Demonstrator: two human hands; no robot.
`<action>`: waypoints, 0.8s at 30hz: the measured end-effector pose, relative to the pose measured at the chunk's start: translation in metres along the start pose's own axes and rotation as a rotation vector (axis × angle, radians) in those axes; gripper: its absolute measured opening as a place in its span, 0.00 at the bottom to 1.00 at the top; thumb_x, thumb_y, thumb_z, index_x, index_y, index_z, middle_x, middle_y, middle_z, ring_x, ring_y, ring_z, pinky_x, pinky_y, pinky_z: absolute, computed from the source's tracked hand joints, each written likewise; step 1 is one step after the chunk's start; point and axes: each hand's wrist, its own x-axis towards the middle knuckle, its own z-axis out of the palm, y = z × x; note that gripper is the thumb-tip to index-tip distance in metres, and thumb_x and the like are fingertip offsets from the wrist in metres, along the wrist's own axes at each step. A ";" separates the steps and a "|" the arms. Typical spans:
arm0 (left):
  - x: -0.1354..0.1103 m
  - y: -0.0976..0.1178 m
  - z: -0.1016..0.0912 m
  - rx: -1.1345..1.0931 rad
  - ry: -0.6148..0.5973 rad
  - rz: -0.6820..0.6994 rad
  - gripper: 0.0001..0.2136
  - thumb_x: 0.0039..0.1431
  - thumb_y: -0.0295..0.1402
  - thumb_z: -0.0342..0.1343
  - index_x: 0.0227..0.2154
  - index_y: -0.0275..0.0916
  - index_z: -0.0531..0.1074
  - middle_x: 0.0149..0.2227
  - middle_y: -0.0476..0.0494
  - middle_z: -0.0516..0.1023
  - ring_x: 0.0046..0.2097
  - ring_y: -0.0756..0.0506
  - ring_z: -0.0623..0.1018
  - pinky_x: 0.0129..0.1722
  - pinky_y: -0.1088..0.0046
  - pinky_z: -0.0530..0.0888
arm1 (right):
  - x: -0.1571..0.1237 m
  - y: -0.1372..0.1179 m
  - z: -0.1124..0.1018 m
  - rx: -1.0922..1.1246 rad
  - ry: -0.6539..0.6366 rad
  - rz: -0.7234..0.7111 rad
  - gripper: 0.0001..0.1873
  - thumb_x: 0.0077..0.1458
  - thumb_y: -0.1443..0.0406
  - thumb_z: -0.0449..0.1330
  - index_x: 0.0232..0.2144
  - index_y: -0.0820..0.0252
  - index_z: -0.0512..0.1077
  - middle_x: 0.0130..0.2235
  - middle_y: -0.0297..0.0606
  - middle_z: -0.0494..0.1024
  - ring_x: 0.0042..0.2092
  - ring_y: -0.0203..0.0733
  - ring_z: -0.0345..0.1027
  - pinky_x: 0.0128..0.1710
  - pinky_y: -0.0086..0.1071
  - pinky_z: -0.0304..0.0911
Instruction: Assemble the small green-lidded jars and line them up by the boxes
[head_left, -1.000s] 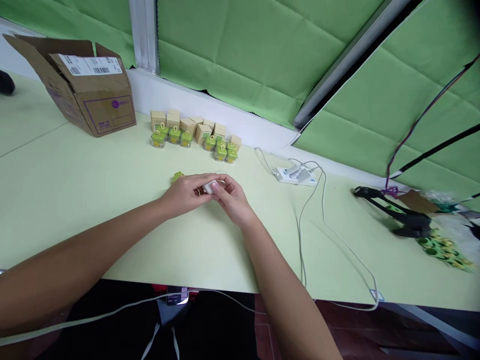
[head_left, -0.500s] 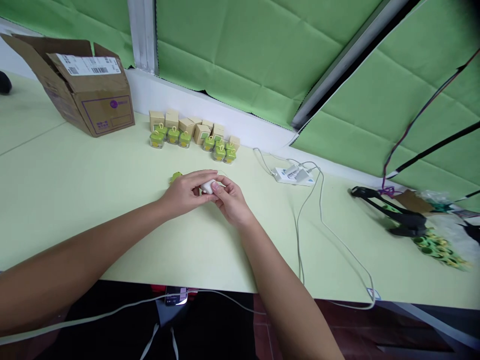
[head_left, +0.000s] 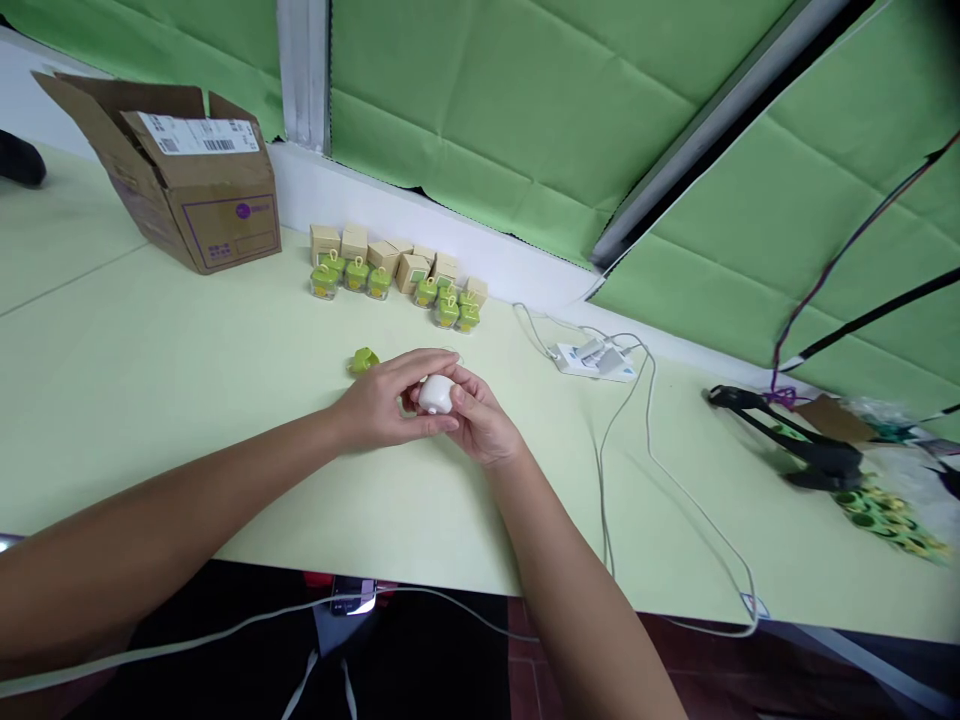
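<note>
Both of my hands meet above the pale green table, holding a small rounded white object (head_left: 436, 394) between them. My left hand (head_left: 382, 402) grips it from the left with its fingers curled around it. My right hand (head_left: 480, 418) holds it from the right, and the white top of the object shows between the fingers. A small green piece (head_left: 364, 361) lies on the table just beyond my left fingers, apart from them.
Small cardboard cubes (head_left: 354, 243) and clear cubes with green tops (head_left: 357, 275) stand in a row at the wall. An open cardboard box (head_left: 225, 225) sits to the left. A white power strip (head_left: 592, 360) with cables lies right, beyond it a black clamp (head_left: 810, 450).
The white object and both hands have shifted slightly right and nearer me, and more of the object now shows between my fingers. The whole view has shifted a little too.
</note>
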 end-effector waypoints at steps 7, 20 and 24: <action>0.002 0.006 -0.002 -0.035 -0.026 0.017 0.33 0.59 0.40 0.69 0.65 0.44 0.67 0.62 0.32 0.75 0.63 0.36 0.76 0.60 0.54 0.78 | -0.002 -0.002 0.000 0.001 0.001 0.019 0.28 0.48 0.46 0.74 0.44 0.55 0.76 0.38 0.37 0.81 0.36 0.39 0.74 0.36 0.31 0.71; 0.001 0.000 -0.003 0.075 -0.074 -0.202 0.21 0.69 0.35 0.56 0.63 0.46 0.70 0.63 0.38 0.74 0.62 0.38 0.75 0.51 0.59 0.81 | 0.009 0.000 0.003 0.136 0.285 0.053 0.20 0.49 0.52 0.75 0.38 0.57 0.79 0.36 0.35 0.83 0.41 0.38 0.78 0.45 0.29 0.75; 0.002 -0.001 -0.004 0.081 -0.092 -0.221 0.20 0.69 0.34 0.56 0.61 0.43 0.72 0.61 0.38 0.76 0.62 0.39 0.76 0.52 0.62 0.80 | 0.011 0.002 0.002 0.160 0.331 0.085 0.18 0.50 0.54 0.75 0.39 0.57 0.79 0.37 0.36 0.85 0.42 0.39 0.79 0.44 0.28 0.75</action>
